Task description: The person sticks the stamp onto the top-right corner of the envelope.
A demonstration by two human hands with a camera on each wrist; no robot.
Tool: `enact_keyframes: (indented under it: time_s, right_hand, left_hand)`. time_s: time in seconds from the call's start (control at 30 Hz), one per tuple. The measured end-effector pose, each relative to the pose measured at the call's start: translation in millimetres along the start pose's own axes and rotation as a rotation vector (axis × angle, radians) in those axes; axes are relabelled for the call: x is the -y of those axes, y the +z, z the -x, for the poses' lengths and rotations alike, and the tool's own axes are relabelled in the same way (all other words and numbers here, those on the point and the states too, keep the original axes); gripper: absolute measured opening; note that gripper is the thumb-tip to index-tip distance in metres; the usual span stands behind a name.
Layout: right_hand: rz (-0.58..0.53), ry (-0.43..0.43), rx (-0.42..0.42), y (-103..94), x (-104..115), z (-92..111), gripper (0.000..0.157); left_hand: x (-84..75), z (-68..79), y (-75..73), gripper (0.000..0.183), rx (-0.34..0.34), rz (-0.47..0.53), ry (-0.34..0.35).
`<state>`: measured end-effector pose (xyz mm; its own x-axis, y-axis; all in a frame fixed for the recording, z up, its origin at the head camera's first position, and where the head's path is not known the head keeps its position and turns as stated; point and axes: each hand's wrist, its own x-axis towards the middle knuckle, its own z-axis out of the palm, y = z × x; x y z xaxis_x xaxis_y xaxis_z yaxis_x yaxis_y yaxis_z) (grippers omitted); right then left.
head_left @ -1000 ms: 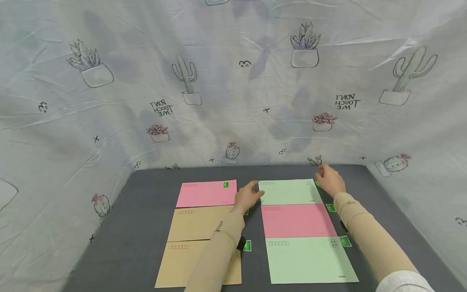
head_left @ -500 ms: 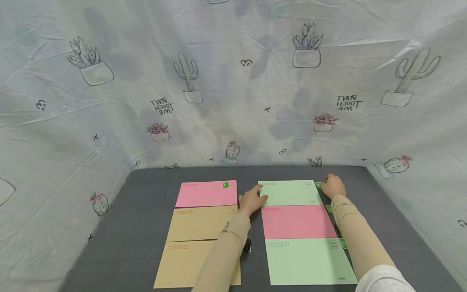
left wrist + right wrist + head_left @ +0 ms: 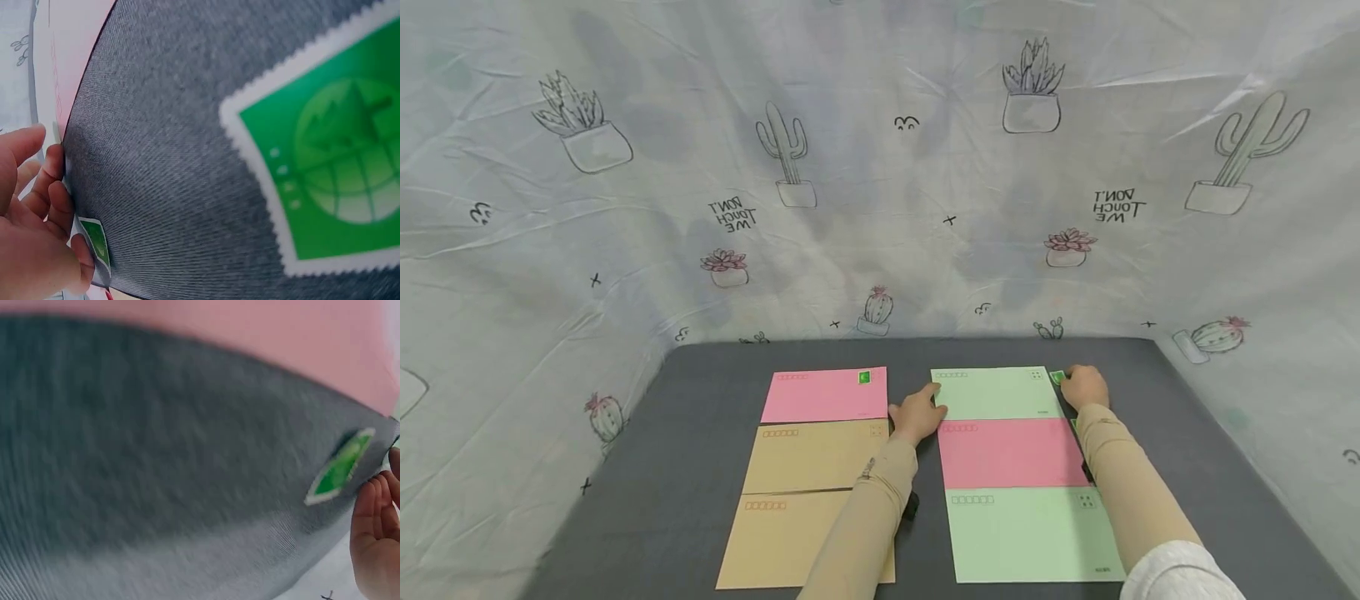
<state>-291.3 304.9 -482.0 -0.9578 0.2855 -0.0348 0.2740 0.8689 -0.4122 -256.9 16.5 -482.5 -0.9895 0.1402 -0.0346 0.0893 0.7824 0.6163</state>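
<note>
In the head view my left hand (image 3: 919, 413) touches the left edge of the far green envelope (image 3: 992, 393), fingers spread and loosely bent. The left wrist view shows those fingers (image 3: 53, 194) relaxed at the envelope edges. Past the envelope's far right corner, my right hand (image 3: 1086, 387) pinches at a green stamp (image 3: 1057, 377), fingers bent down toward the table; the fingertips' contact is partly hidden. In the right wrist view its fingers (image 3: 375, 512) curl toward the thumb, and another green stamp (image 3: 340, 467) lies on the cloth nearby.
A pink envelope (image 3: 1015, 454) and a near green envelope (image 3: 1026, 537) continue the right column. At left stand a pink envelope (image 3: 820, 396) with a stamp (image 3: 864, 377) on it and two tan envelopes (image 3: 816, 458). A large green stamp (image 3: 331, 150) lies under the left wrist.
My right hand has come down from beyond the envelope's far corner to the stamp there. My left hand has shifted slightly right and nearer, onto the green envelope's left edge.
</note>
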Motion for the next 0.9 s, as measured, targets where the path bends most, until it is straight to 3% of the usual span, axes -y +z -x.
enact_keyframes:
  time_s: [0.5, 0.73, 0.9]
  right_hand:
    - [-0.032, -0.006, -0.057, -0.9, -1, 7, 0.034]
    - [-0.031, -0.027, -0.097, 1.3, -6, 4, 0.028]
    - [-0.074, -0.012, -0.072, -0.5, -8, 7, 0.028]
  left_hand:
    - [-3.8, 4.1, 1.8, 0.034, -0.005, -0.102, 0.075]
    - [-3.8, 2.4, 2.0, 0.034, 0.001, -0.107, 0.076]
    - [-1.5, 0.9, 3.2, 0.036, 0.016, -0.118, 0.070]
